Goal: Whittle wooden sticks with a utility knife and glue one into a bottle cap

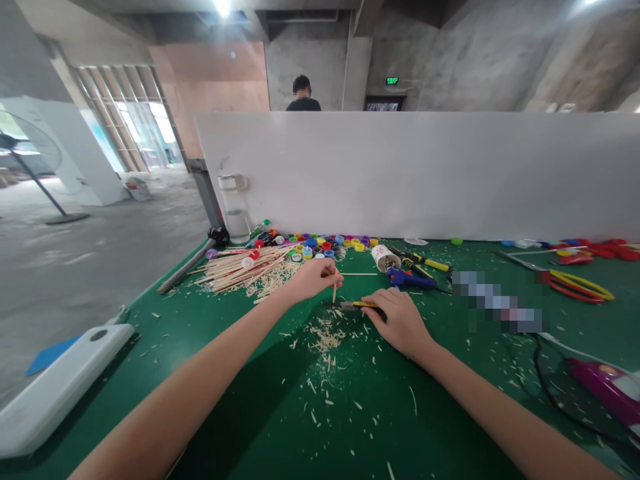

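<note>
My left hand (316,279) pinches a thin wooden stick (335,292), held nearly upright with its lower end close to the blade. My right hand (400,319) is wrapped round a utility knife (357,305) with a yellow and black handle, its blade pointing left to the stick. Whether the blade touches the stick I cannot tell. Beneath them a small heap of wood shavings (326,335) lies on the green table (240,413). Just beyond the hands another thin stick (359,274) lies flat.
A pile of wooden sticks (235,270) lies back left, near colourful bottle caps (310,243). Back right are a tipped white cup (385,258), a blue glue gun (413,279) and pliers (433,263). A white panel (400,173) closes the table's far side; a person (303,97) is behind it.
</note>
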`<action>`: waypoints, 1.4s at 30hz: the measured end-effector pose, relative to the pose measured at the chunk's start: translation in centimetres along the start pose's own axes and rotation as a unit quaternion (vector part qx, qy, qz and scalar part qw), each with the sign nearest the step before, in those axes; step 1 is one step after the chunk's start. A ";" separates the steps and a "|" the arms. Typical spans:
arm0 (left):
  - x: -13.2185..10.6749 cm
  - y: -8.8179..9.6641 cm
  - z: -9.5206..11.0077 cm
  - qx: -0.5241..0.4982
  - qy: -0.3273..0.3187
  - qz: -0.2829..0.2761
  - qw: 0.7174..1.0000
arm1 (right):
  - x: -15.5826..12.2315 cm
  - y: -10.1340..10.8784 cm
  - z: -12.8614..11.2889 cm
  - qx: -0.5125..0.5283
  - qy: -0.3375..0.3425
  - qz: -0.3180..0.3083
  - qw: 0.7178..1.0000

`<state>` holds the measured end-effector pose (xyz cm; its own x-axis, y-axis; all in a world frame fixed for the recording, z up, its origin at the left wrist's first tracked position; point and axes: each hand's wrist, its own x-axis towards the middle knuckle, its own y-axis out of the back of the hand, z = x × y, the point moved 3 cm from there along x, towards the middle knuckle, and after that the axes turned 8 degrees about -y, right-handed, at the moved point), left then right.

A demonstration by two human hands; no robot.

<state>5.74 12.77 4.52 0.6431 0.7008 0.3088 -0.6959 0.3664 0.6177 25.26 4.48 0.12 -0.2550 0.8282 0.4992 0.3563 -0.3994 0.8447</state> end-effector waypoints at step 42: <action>-0.4 1.9 1.0 0.123 -0.044 -0.053 0.990 | 1.0 0.9 0.8 0.059 -0.013 -0.018 0.998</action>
<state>4.53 12.55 6.32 0.7418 0.6057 0.2878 -0.5308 0.2679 0.8040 26.01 5.22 1.24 -0.2459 0.8521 0.4620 0.4512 -0.3212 0.8326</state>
